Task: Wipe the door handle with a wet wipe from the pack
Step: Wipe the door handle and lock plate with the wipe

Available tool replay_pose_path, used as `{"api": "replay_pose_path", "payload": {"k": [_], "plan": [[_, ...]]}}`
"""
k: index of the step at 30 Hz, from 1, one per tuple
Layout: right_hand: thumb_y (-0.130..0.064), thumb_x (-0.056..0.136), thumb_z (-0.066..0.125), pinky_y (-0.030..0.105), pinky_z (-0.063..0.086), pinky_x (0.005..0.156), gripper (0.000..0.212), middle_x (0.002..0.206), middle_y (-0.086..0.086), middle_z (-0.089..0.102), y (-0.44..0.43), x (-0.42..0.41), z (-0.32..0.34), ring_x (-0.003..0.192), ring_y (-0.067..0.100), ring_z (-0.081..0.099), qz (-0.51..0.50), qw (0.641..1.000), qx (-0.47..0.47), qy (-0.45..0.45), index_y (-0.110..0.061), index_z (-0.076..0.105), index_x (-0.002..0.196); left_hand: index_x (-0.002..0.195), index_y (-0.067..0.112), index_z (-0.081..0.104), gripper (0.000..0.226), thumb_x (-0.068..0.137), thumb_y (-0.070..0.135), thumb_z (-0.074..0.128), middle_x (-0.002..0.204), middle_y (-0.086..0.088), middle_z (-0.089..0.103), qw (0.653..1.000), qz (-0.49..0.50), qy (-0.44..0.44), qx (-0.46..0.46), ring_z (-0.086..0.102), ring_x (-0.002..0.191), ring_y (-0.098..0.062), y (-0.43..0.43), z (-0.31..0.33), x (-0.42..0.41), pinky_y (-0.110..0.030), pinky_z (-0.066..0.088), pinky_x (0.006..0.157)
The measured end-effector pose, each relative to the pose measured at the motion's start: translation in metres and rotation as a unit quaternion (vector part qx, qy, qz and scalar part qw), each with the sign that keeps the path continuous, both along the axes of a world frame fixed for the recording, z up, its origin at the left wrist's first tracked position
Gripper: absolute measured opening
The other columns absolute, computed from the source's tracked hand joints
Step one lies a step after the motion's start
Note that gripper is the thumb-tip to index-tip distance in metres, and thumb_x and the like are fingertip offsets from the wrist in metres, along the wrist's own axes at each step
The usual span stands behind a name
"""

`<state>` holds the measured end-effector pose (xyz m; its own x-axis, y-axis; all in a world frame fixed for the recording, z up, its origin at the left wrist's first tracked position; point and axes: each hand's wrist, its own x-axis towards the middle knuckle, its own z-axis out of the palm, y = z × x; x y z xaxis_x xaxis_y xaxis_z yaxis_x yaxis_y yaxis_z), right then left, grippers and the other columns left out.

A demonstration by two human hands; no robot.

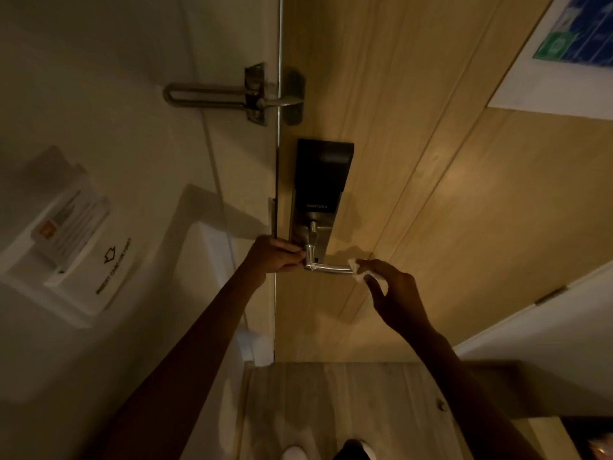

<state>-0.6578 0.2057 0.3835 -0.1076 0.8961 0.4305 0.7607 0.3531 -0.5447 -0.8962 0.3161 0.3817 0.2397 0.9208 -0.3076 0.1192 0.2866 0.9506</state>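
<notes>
A silver lever door handle (328, 267) juts from a black and steel smart lock (320, 180) on a light wooden door (431, 194). My left hand (273, 255) pinches the handle at its bent neck, fingers closed on the metal. My right hand (394, 290) holds a crumpled white wet wipe (356, 268) between thumb and fingers, pressed against the free right end of the lever. The wipe pack is out of sight.
A metal swing-bar door guard (238, 94) bridges the frame and door above the lock. A white card-slot holder with a key card (63, 240) is on the left wall. A framed notice (570, 44) hangs upper right. Wooden floor (331, 410) lies below.
</notes>
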Motion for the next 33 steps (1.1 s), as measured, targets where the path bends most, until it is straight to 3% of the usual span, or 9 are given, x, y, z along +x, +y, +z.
{"api": "replay_pose_path", "payload": {"k": [2,7,11,18,20,23,26,31,33], "plan": [[-0.005,0.092,0.062,0.014,0.048,0.093,0.012,0.116,-0.001,0.072,0.002,0.003,0.0,0.107,0.011,0.068,-0.001,1.0,-0.005,0.017,-0.012,0.068,0.101,0.108,-0.013,0.065,0.029,0.079,-0.01,0.068,0.104,-0.024,0.068,1.0,0.0,-0.002,-0.005,0.072,0.062,-0.008,0.001,0.0,0.001,-0.018,0.059,0.062],[-0.003,0.087,0.068,0.035,0.053,0.096,0.022,0.117,0.007,0.071,0.005,-0.03,-0.009,0.109,0.019,0.066,0.019,1.0,0.01,0.001,-0.007,0.067,0.109,0.103,-0.007,0.068,0.025,0.077,-0.009,0.07,0.107,-0.025,0.069,1.0,-0.001,0.003,0.0,0.072,0.068,-0.012,0.002,0.001,0.001,-0.024,0.061,0.069],[-0.011,0.089,0.069,0.027,0.054,0.092,0.032,0.116,0.006,0.071,0.003,-0.026,-0.015,0.104,0.015,0.068,0.015,1.0,0.015,0.002,-0.005,0.065,0.12,0.101,-0.006,0.069,0.024,0.077,-0.008,0.071,0.105,-0.025,0.07,1.0,-0.007,0.006,0.012,0.073,0.068,-0.012,0.001,0.0,0.0,-0.022,0.061,0.066],[-0.026,0.085,0.075,0.018,0.05,0.075,0.019,0.099,-0.003,0.073,0.023,-0.037,-0.014,0.087,0.008,0.066,-0.064,0.993,-0.035,0.088,-0.016,0.07,0.1,0.101,-0.006,0.069,0.024,0.077,-0.005,0.072,0.104,-0.024,0.071,1.0,-0.013,0.009,0.019,0.073,0.076,-0.018,0.001,-0.002,-0.001,-0.026,0.061,0.071],[-0.027,0.087,0.073,0.017,0.049,0.077,0.02,0.1,0.001,0.073,0.025,-0.038,-0.016,0.088,0.01,0.066,-0.065,0.996,-0.035,0.052,-0.013,0.071,0.102,0.1,-0.005,0.069,0.023,0.077,-0.006,0.072,0.105,-0.024,0.071,1.0,-0.011,0.005,0.02,0.074,0.073,-0.015,0.001,-0.002,-0.002,-0.025,0.061,0.07],[-0.028,0.096,0.061,0.037,0.05,0.092,0.026,0.108,0.009,0.074,0.025,-0.041,-0.023,0.1,0.023,0.068,-0.051,0.996,-0.032,-0.067,-0.009,0.07,0.112,0.101,-0.004,0.069,0.023,0.077,-0.006,0.071,0.106,-0.024,0.07,1.0,-0.012,0.01,0.024,0.073,0.071,-0.012,0.002,-0.005,-0.001,-0.026,0.061,0.071],[-0.034,0.099,0.054,0.045,0.039,0.103,0.037,0.111,0.012,0.071,0.027,-0.051,-0.026,0.105,0.03,0.064,-0.063,0.984,-0.035,-0.164,-0.009,0.064,0.123,0.103,-0.007,0.068,0.026,0.077,-0.006,0.071,0.108,-0.025,0.07,1.0,-0.009,0.006,0.018,0.073,0.072,-0.013,0.002,-0.004,-0.001,-0.027,0.061,0.072],[-0.019,0.092,0.064,0.045,0.042,0.1,0.026,0.1,0.013,0.073,0.025,-0.035,-0.016,0.091,0.032,0.068,-0.027,0.967,-0.012,-0.254,-0.008,0.066,0.116,0.108,-0.014,0.064,0.03,0.079,-0.01,0.068,0.109,-0.027,0.067,1.0,-0.008,-0.007,0.017,0.073,0.066,-0.01,0.0,0.001,0.0,-0.02,0.06,0.064],[-0.02,0.093,0.063,0.041,0.042,0.099,0.023,0.1,0.009,0.073,0.024,-0.011,-0.011,0.091,0.029,0.067,-0.018,0.961,-0.018,-0.274,-0.012,0.066,0.115,0.109,-0.014,0.064,0.03,0.08,-0.009,0.069,0.111,-0.028,0.067,1.0,-0.008,0.006,0.013,0.074,0.078,-0.019,-0.001,0.003,0.0,-0.02,0.06,0.067]]}}
